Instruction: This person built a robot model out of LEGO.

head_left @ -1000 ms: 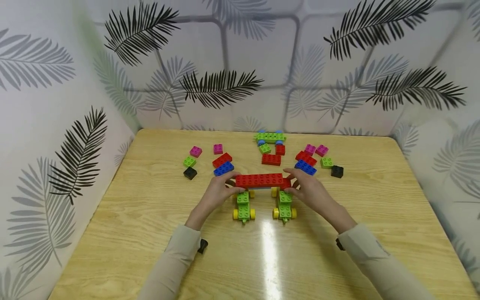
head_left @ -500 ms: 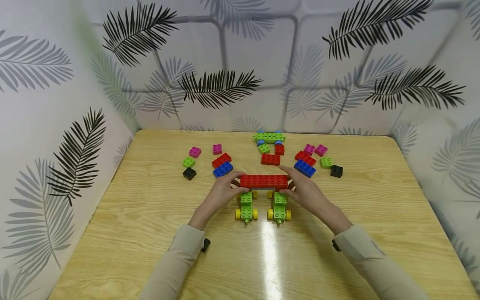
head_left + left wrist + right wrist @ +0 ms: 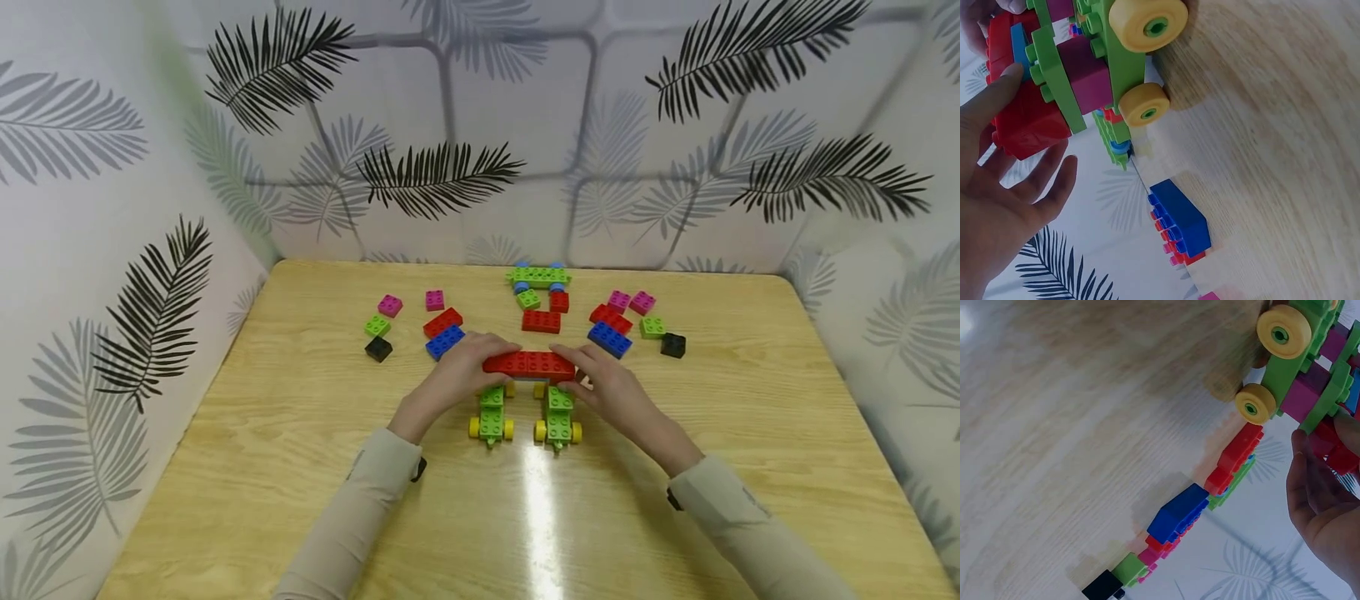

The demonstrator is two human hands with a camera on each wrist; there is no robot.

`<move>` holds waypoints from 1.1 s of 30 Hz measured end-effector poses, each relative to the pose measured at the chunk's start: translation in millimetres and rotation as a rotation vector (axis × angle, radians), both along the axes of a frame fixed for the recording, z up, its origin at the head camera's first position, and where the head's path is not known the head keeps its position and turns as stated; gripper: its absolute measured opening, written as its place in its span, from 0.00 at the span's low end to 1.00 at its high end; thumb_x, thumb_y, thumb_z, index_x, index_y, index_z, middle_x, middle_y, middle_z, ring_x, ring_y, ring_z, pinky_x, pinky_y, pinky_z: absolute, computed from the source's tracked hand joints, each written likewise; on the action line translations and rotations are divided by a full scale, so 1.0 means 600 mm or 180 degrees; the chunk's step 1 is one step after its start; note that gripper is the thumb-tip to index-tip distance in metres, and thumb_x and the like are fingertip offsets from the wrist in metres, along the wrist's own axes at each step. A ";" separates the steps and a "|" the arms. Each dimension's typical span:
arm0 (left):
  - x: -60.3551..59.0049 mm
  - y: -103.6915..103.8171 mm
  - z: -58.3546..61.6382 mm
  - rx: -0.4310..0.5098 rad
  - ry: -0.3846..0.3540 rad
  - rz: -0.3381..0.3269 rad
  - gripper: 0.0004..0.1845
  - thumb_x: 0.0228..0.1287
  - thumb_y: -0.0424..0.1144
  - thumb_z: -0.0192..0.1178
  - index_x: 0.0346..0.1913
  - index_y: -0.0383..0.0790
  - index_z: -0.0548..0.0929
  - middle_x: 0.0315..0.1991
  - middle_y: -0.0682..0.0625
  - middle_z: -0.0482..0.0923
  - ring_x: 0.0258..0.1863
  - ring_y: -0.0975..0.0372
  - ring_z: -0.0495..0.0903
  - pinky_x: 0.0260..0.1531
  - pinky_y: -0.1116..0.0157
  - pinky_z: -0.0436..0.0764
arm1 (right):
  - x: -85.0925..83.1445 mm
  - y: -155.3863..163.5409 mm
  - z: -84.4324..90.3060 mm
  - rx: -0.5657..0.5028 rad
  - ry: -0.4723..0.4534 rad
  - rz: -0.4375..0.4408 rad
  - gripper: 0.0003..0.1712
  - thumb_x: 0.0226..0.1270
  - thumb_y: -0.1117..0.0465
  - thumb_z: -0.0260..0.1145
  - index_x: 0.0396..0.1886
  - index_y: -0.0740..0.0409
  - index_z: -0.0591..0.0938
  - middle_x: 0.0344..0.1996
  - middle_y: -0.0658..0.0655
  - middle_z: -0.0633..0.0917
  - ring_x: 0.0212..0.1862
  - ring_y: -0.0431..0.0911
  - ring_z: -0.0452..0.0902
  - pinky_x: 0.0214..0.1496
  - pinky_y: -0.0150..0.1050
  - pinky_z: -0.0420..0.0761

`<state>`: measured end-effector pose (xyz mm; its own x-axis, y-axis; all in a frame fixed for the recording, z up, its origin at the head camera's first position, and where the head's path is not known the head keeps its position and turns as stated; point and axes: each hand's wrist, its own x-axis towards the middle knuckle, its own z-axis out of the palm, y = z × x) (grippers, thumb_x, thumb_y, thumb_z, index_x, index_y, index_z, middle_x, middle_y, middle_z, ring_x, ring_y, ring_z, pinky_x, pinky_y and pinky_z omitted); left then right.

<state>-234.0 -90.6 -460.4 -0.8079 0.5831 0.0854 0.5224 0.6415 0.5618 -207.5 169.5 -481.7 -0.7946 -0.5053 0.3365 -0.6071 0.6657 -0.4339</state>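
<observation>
Two green wheeled toy bases, a left one [image 3: 491,425] and a right one [image 3: 558,427], stand side by side on yellow wheels. Each carries a purple building brick [image 3: 1085,72] with a green brick [image 3: 1057,81] above it. A row of red bricks [image 3: 528,364] bridges the tops, with a blue brick [image 3: 1020,50] beneath. My left hand [image 3: 461,367] holds the row's left end, fingers over the top and thumb in front. At the other end my right hand [image 3: 617,390] pinches the red bricks between thumb and fingers. The fingers partly hide both ends.
Behind the hands lie blue bricks [image 3: 446,342], a loose red brick [image 3: 542,322] and several pink, green and black bricks. A green base with blue wheels [image 3: 538,277] stands near the table's back edge, close to the patterned wall.
The right wheeled base has moved left, closer to the other one, and the red row now spans both. My left hand has shifted right over the row's left end.
</observation>
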 end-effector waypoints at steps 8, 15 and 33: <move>0.001 0.009 -0.001 -0.0065 -0.0032 -0.0029 0.26 0.63 0.40 0.65 0.64 0.44 0.76 0.54 0.48 0.79 0.53 0.55 0.75 0.55 0.58 0.73 | 0.004 0.006 -0.011 0.0105 0.0455 0.0001 0.36 0.58 0.62 0.72 0.67 0.56 0.72 0.45 0.58 0.80 0.38 0.49 0.80 0.39 0.44 0.82; 0.001 0.013 -0.001 -0.0159 0.0052 -0.0043 0.26 0.61 0.38 0.66 0.63 0.41 0.76 0.52 0.47 0.80 0.51 0.55 0.77 0.54 0.58 0.74 | 0.004 0.005 -0.017 0.0304 0.0424 -0.0046 0.36 0.62 0.60 0.70 0.70 0.54 0.69 0.48 0.59 0.80 0.40 0.52 0.81 0.41 0.47 0.82; 0.004 0.016 -0.015 -0.0077 0.0268 -0.0061 0.25 0.60 0.36 0.68 0.61 0.38 0.77 0.49 0.47 0.80 0.49 0.56 0.78 0.51 0.59 0.76 | 0.007 0.002 -0.026 0.0418 0.0420 -0.0153 0.32 0.65 0.59 0.67 0.68 0.54 0.70 0.47 0.57 0.81 0.43 0.51 0.79 0.43 0.48 0.80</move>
